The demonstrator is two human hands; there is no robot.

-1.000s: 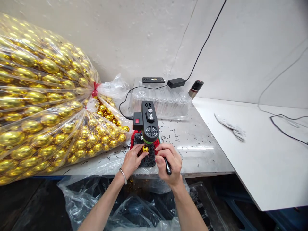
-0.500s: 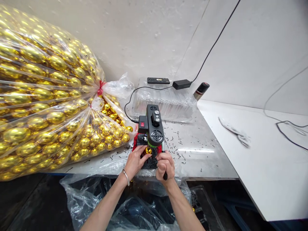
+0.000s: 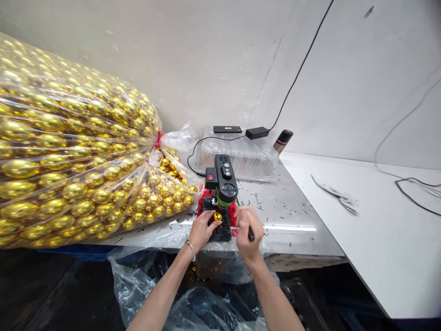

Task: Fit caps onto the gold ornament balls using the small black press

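Between the thumb and fingers of my left hand (image 3: 203, 228) is a small shiny gold ball (image 3: 217, 216), held under the head of a black bench press machine (image 3: 225, 177). My right hand (image 3: 249, 232) is wrapped round a black lever handle (image 3: 251, 235) at the machine's right side. The machine has round vents, buttons and a lit red switch (image 3: 210, 177). Its black base (image 3: 220, 232) is strewn with dark shavings and rests on red material (image 3: 200, 208). The machine head partly covers the top of the ball's surroundings.
Large clear bags of gold balls (image 3: 79, 165) fill the left. Behind the machine are a clear plastic tray (image 3: 237, 161), a power adapter (image 3: 257, 133), a phone (image 3: 227, 129) and a flask (image 3: 283, 141). A glove (image 3: 336, 195) lies right. An open plastic bag (image 3: 155, 285) hangs below the table edge.
My right hand has moved right with the lever handle. The left hand still holds a gold ball under the machine head. The whole view has shifted slightly.
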